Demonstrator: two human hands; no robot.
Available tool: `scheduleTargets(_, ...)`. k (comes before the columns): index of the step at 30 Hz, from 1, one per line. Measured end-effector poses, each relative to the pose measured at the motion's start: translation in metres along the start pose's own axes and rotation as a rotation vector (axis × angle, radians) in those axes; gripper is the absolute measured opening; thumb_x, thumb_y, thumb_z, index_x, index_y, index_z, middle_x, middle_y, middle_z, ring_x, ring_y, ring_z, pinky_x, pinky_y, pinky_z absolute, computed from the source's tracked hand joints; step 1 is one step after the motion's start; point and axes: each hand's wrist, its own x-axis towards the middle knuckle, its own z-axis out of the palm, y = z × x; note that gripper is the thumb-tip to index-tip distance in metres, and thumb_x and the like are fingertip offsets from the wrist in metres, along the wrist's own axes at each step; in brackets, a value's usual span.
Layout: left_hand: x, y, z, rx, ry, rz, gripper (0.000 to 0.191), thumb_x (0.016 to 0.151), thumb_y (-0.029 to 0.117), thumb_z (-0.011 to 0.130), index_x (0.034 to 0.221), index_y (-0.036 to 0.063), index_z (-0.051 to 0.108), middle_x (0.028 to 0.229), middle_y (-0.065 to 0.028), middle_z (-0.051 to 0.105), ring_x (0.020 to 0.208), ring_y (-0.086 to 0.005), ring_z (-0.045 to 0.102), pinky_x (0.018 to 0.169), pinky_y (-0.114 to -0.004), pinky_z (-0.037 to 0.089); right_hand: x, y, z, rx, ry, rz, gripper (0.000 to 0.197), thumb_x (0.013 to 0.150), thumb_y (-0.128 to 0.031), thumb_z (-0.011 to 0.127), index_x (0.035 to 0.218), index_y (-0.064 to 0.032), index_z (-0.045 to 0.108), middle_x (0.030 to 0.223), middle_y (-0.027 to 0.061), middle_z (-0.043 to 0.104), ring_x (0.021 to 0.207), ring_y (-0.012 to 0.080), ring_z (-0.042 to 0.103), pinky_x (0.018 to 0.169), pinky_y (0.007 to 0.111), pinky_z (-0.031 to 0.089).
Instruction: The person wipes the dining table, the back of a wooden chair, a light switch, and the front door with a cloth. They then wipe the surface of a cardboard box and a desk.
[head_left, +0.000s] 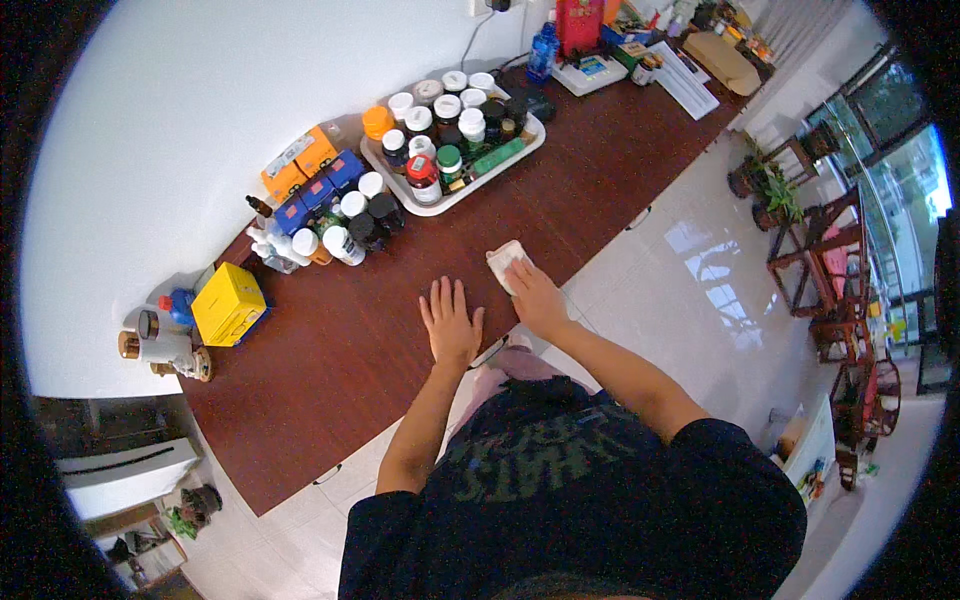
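Observation:
My left hand (451, 321) lies flat, palm down, on a dark reddish-brown wooden tabletop (322, 382). Its fingers are slightly spread and nothing is in it. Just to the right, my right hand (537, 298) presses on a folded white cloth (507, 257) near the table's front edge. Part of the cloth is hidden under the fingers. Beyond both hands stands a white tray (442, 207) crowded with bottles, among them a red-capped bottle (423, 180) and a green-capped bottle (449, 160).
Left of the tray stand several white-capped bottles (343, 246), blue boxes (317, 192) and orange boxes (313, 152). A yellow box (229, 306) sits farther left. Towards the right end are a blue bottle (543, 52), a white device (589, 75) and a paper sheet (684, 84).

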Motion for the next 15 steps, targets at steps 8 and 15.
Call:
scheduleTargets(8,0.021,0.048,0.028,-0.218,0.052,0.17,0.063,0.085,0.035,0.051,0.13,-0.0046,0.033,0.135,-0.0214,0.035,0.128,-0.0354,0.028,0.106,-0.05,0.016,-0.017,0.01,-0.008,0.044,-0.074,-0.088,0.05,0.077,-0.009,0.052,0.126,-0.0022,0.044,0.134,0.0129,0.04,0.126,0.0288,0.035,0.104,0.039,0.029)
scheduleTargets(15,0.037,0.068,0.031,-0.25,0.036,0.124,0.063,0.086,0.035,0.049,0.132,-0.0043,0.03,0.135,-0.0215,0.034,0.128,-0.0359,0.028,0.107,-0.048,0.016,-0.01,0.056,-0.027,0.025,-0.136,-0.141,0.049,0.079,-0.008,0.047,0.128,-0.0077,0.044,0.135,0.0094,0.04,0.127,0.0266,0.034,0.103,0.039,0.03)
